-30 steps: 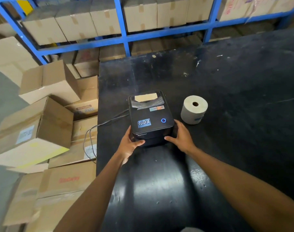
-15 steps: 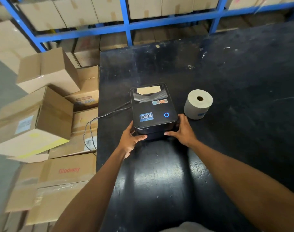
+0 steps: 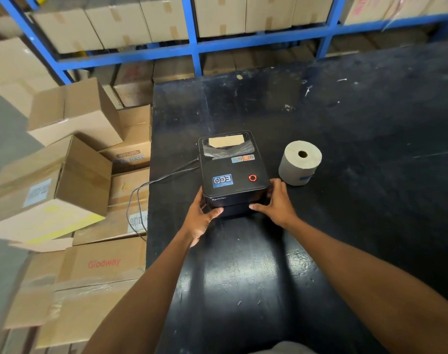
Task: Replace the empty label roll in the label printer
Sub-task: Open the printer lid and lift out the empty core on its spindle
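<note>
Both hands' fingers clamp the label printer: left hand, right hand. A label roll stands just beside it on the tabletop. The printer hides the fingertips.

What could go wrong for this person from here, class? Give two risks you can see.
Both hands, left and right, grip the black box-shaped label printer near the dark table's left edge; tugging at its lid could slide it toward the edge. The thin black cable dangles over the cardboard boxes and might snag.
</note>
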